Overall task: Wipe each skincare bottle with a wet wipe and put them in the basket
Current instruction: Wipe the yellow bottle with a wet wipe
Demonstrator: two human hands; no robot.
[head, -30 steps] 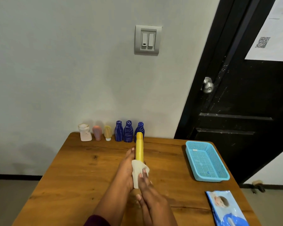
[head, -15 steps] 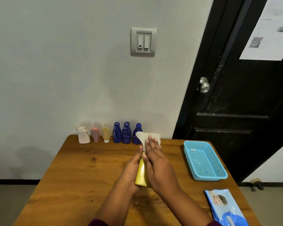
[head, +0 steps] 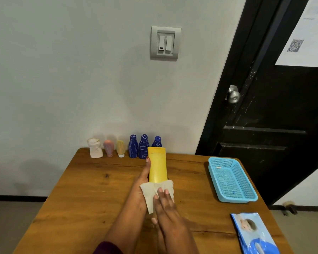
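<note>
wooden table point(head: 92, 189), blue basket point(head: 214, 178), yellow bottle point(head: 157, 167), right hand point(head: 165, 208) holding wipe point(head: 149, 193)

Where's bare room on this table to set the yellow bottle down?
Widest: wooden table, left half, between the row of six small bottles at the back and the near edge. Narrower: between the right hand and the blue plastic mesh basket. Crowded: back edge, right side.

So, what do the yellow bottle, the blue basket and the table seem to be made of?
Yellow bottle: probably smooth plastic, with a soft sheen.
Blue basket: moulded plastic, seemingly, by its fine mesh and uniform colour.
Table: wood or wood veneer, satin finish; grain lines and a dark knot show.
</note>
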